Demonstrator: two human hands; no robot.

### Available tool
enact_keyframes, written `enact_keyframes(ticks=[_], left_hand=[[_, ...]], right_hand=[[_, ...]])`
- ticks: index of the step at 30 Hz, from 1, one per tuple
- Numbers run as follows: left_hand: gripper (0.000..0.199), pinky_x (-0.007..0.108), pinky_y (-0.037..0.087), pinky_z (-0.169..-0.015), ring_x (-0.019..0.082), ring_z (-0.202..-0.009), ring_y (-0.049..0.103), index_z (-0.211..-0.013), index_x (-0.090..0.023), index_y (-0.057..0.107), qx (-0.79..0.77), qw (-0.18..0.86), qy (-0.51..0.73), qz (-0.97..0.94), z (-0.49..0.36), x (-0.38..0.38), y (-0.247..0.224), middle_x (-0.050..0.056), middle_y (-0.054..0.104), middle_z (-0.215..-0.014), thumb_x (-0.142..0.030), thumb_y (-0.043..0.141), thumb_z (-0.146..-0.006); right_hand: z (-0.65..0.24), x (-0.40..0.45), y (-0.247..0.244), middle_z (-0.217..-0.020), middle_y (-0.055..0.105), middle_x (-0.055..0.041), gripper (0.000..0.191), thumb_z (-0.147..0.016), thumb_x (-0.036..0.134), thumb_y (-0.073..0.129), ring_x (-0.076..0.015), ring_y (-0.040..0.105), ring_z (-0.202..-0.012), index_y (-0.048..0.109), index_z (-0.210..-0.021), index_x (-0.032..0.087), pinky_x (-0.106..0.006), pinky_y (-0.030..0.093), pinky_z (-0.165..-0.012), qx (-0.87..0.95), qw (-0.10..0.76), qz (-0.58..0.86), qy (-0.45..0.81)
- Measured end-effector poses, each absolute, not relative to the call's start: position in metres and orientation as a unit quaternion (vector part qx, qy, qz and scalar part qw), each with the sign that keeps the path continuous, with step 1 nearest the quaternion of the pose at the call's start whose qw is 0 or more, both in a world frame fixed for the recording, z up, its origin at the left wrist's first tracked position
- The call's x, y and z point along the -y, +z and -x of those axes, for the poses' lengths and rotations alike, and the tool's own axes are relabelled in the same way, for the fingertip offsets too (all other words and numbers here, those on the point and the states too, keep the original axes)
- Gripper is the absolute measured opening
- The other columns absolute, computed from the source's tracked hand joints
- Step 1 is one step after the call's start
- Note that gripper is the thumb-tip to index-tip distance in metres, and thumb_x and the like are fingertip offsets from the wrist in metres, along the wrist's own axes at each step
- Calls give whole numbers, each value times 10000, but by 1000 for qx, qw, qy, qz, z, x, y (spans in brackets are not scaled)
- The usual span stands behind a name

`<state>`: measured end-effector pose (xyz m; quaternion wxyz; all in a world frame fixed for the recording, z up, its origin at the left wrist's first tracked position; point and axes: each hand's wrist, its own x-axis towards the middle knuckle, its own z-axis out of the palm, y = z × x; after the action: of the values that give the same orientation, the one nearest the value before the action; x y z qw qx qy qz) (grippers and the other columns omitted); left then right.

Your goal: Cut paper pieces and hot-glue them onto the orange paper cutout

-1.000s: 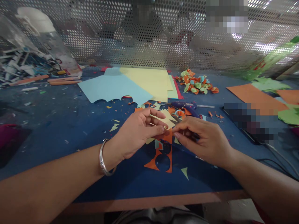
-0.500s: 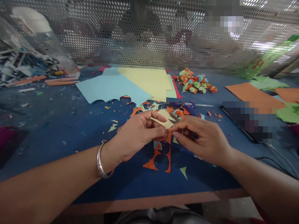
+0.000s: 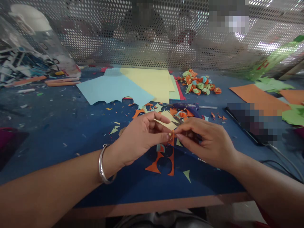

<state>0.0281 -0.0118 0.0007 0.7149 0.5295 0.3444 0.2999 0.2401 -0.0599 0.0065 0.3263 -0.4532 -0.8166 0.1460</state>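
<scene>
Near the middle of the blue table, my left hand (image 3: 140, 139) pinches something tiny and pale between thumb and fingers, too small to name. Close to its right, my right hand (image 3: 206, 139) has thumb and forefinger pressed together; what they hold is too small to make out. Scissor blades (image 3: 177, 121) show just behind the right fingers, beside a pale yellow paper piece (image 3: 169, 116). Below the fingertips lies an orange paper offcut (image 3: 154, 165) with round cutouts. A purple glue gun (image 3: 194, 108) rests behind the right hand, among paper scraps.
Blue paper (image 3: 109, 87) and yellow paper (image 3: 154, 79) lie at the back, beside a pile of small folded paper pieces (image 3: 199, 84). A dark phone-like object (image 3: 249, 125) with a cable and orange paper (image 3: 256, 95) are right. A bottle (image 3: 52, 44) stands back left.
Both hands stay almost in place, with only slight finger movement. A tiny pale bit now shows at my left fingertips.
</scene>
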Motion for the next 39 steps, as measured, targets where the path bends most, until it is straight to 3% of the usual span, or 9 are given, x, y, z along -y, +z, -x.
enact_keyframes(ticks=[6, 12, 18, 24, 30, 39], left_hand=[[395, 227, 538, -658, 103, -741, 662, -1086, -183, 566, -352, 703, 309, -535, -30, 13, 0, -14, 698, -842, -109, 778, -762], [342, 254, 553, -730, 111, -755, 682, -1094, -180, 579, -359, 673, 330, -556, -28, 5, -3, -17, 695, -798, -146, 750, -800], [324, 320, 588, -772, 185, -841, 753, -1114, -181, 564, -374, 626, 329, -599, -20, -10, -5, 25, 728, -864, -161, 715, -829], [280, 318, 571, -750, 178, -844, 724, -1113, -190, 605, -399, 464, 330, -718, -13, -17, -3, 44, 736, -949, -200, 682, -844], [102, 291, 495, -673, 158, -787, 655, -932, -197, 690, -411, 307, 266, -816, -10, -19, 3, 23, 722, -900, -241, 624, -868], [109, 346, 445, -760, 222, -880, 589, -889, -183, 682, -363, 227, 141, -892, -20, -17, -8, 63, 656, -896, -254, 612, -844]], right_hand=[[-239, 60, 6, -807, 647, -1, 66, -933, 158, 616, -69, 537, -588, 677, -949, 179, -205, 443, -542, 812, 329, 461, 144], [-243, 59, 10, -783, 658, 13, 69, -920, 155, 633, -73, 533, -575, 689, -940, 189, -219, 422, -530, 801, 330, 488, 105], [-255, 54, 11, -727, 667, 29, 66, -904, 188, 657, -100, 542, -560, 704, -921, 230, -245, 429, -539, 751, 333, 566, 67], [-261, 52, 12, -695, 667, 34, 49, -897, 222, 660, -106, 555, -544, 704, -909, 241, -247, 423, -525, 735, 325, 591, 74], [-261, 53, 14, -651, 637, 44, 63, -888, 193, 661, -98, 521, -523, 704, -881, 239, -238, 408, -512, 741, 318, 587, 71], [-262, 54, 13, -670, 651, 37, 70, -896, 191, 654, -95, 535, -519, 701, -881, 241, -237, 398, -492, 750, 310, 579, 74]])
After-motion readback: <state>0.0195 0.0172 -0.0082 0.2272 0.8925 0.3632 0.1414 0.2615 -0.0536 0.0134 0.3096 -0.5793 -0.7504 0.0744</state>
